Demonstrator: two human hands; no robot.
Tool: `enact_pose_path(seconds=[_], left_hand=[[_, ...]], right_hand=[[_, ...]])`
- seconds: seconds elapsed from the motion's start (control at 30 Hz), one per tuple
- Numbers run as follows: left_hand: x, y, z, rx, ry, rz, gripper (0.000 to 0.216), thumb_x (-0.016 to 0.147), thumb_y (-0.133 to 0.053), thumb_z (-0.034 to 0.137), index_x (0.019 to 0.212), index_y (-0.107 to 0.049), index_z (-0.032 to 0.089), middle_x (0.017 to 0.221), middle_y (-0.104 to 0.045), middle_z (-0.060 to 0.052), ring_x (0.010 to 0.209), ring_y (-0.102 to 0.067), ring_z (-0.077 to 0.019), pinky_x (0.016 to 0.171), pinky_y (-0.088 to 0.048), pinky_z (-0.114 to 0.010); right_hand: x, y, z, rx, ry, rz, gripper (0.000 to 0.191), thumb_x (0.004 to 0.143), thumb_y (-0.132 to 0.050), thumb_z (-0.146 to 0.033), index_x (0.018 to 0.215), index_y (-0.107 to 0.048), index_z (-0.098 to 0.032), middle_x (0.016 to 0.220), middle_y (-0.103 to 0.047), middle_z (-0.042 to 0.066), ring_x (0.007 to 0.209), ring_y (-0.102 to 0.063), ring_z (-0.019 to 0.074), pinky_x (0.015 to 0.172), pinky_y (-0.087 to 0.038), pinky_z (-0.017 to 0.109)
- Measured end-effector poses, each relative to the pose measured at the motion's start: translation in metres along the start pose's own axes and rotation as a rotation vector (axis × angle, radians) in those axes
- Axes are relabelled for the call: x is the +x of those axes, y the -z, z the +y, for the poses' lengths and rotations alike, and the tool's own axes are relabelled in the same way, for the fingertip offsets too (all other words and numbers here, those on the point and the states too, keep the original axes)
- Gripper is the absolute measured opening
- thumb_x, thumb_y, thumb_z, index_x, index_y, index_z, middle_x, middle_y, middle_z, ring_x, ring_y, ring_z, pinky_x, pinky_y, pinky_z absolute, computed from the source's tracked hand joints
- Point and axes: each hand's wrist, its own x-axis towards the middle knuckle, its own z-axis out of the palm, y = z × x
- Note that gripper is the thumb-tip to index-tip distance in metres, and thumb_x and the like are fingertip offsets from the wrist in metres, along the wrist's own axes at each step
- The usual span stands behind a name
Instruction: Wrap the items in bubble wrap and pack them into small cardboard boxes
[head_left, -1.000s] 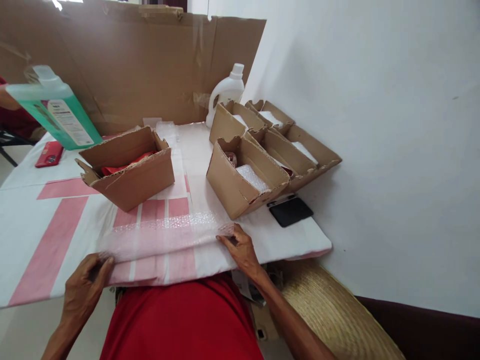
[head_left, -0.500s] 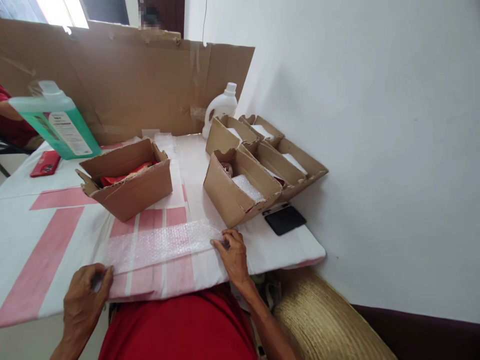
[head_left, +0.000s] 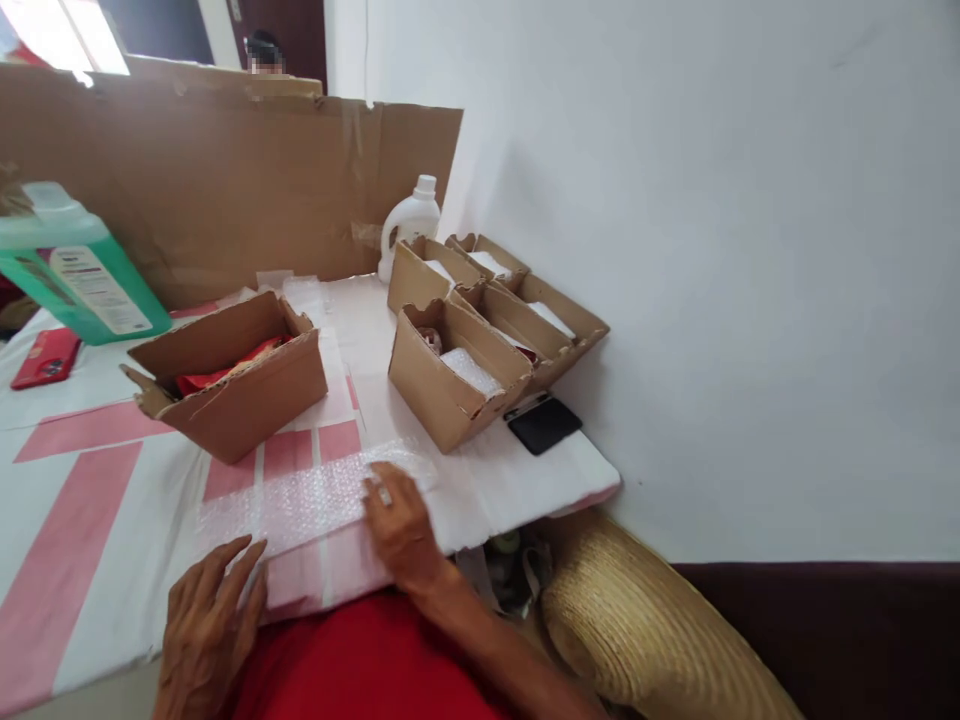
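Observation:
A strip of clear bubble wrap (head_left: 315, 495) lies flat across the front of the table. Over its lower left corner, my left hand (head_left: 214, 615) has its fingers stretched out and a little apart, holding nothing. My right hand (head_left: 401, 520) rests on the strip toward its right end, palm down, with the fingers loosely bent and not closed round anything. Behind the strip stands an open cardboard box (head_left: 240, 400) with red packets inside. To the right, another cardboard box (head_left: 442, 385) holds a piece of folded bubble wrap (head_left: 471, 371).
More cardboard boxes (head_left: 517, 325) stand by the wall. A black phone (head_left: 544, 425) lies near the right edge, a red phone (head_left: 46, 358) at left. A green liquid jug (head_left: 90, 270) and white bottle (head_left: 412, 225) stand before a cardboard partition (head_left: 225, 190). A straw hat (head_left: 637, 620) sits below.
My hands have let go of the strip's ends. The right hand has slid left onto the strip, and the left hand's fingers have spread out. The view has shifted right.

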Motion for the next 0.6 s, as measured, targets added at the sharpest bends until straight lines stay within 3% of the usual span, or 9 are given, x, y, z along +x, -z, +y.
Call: enact_pose_path(seconds=[0.07, 0.13, 0.2, 0.27, 0.33, 0.43, 0.53, 0.6], left_hand=[[-0.006, -0.004, -0.005, -0.009, -0.048, -0.034, 0.035, 0.096, -0.05, 0.032, 0.13, -0.056, 0.023, 0.123, -0.065, -0.014, 0.109, -0.062, -0.0283, 0.089, -0.045, -0.041], [-0.017, -0.01, -0.015, 0.002, -0.113, -0.063, 0.043, 0.097, -0.045, 0.038, 0.137, -0.051, 0.025, 0.125, -0.063, -0.016, 0.111, -0.06, -0.0312, 0.085, -0.046, -0.042], [-0.026, -0.015, -0.025, 0.013, -0.164, -0.075, 0.05, 0.097, -0.042, 0.039, 0.145, -0.043, 0.026, 0.124, -0.062, -0.017, 0.109, -0.06, -0.033, 0.08, -0.047, -0.042], [-0.03, -0.017, -0.029, 0.018, -0.154, -0.091, 0.052, 0.096, -0.043, 0.037, 0.148, -0.04, 0.027, 0.125, -0.061, -0.017, 0.106, -0.06, -0.0327, 0.079, -0.047, -0.043], [-0.028, -0.016, -0.025, 0.018, -0.074, -0.116, 0.05, 0.096, -0.046, 0.033, 0.145, -0.044, 0.028, 0.128, -0.061, -0.016, 0.105, -0.061, -0.0314, 0.082, -0.047, -0.043], [-0.019, -0.012, -0.013, 0.011, 0.052, -0.143, 0.04, 0.096, -0.05, 0.03, 0.137, -0.053, 0.028, 0.129, -0.062, -0.013, 0.107, -0.061, -0.0295, 0.086, -0.046, -0.043], [-0.01, -0.009, -0.007, 0.002, 0.055, -0.109, 0.033, 0.097, -0.051, 0.032, 0.128, -0.059, 0.027, 0.125, -0.064, -0.011, 0.104, -0.063, -0.0275, 0.084, -0.046, -0.04], [-0.006, -0.008, -0.008, -0.001, 0.027, -0.093, 0.03, 0.098, -0.051, 0.033, 0.125, -0.062, 0.026, 0.122, -0.066, -0.011, 0.103, -0.064, -0.0266, 0.081, -0.047, -0.038]], right_hand=[[0.013, -0.007, -0.039, 0.146, 0.243, -0.133, 0.035, 0.102, -0.052, -0.035, 0.127, -0.058, -0.011, 0.134, -0.064, 0.019, 0.129, -0.054, 0.0281, 0.106, -0.048, 0.043], [0.026, -0.013, -0.074, 0.186, 0.401, -0.23, 0.063, 0.099, -0.051, -0.058, 0.137, -0.052, -0.008, 0.149, -0.053, 0.017, 0.14, -0.044, 0.0283, 0.115, -0.041, 0.042], [0.034, -0.019, -0.094, 0.174, 0.453, -0.291, 0.078, 0.096, -0.049, -0.068, 0.144, -0.045, -0.007, 0.157, -0.044, 0.016, 0.145, -0.037, 0.0278, 0.121, -0.033, 0.042], [0.035, -0.024, -0.093, 0.166, 0.422, -0.346, 0.084, 0.094, -0.048, -0.071, 0.147, -0.042, -0.006, 0.157, -0.044, 0.017, 0.146, -0.037, 0.0274, 0.122, -0.032, 0.042], [0.025, -0.025, -0.073, 0.168, 0.349, -0.4, 0.087, 0.093, -0.05, -0.072, 0.148, -0.041, -0.006, 0.155, -0.047, 0.018, 0.147, -0.038, 0.0286, 0.121, -0.032, 0.043], [-0.004, -0.014, -0.017, 0.122, 0.155, -0.442, 0.09, 0.093, -0.055, -0.068, 0.152, -0.036, -0.004, 0.158, -0.042, 0.022, 0.149, -0.034, 0.0324, 0.121, -0.031, 0.051], [-0.038, 0.014, 0.04, -0.025, -0.113, -0.413, 0.084, 0.095, -0.058, -0.059, 0.155, -0.033, -0.006, 0.159, -0.037, 0.025, 0.149, -0.033, 0.0368, 0.117, -0.035, 0.058], [-0.054, 0.034, 0.063, -0.104, -0.197, -0.354, 0.073, 0.098, -0.058, -0.049, 0.156, -0.034, -0.01, 0.158, -0.041, 0.023, 0.149, -0.035, 0.0363, 0.114, -0.037, 0.057]])
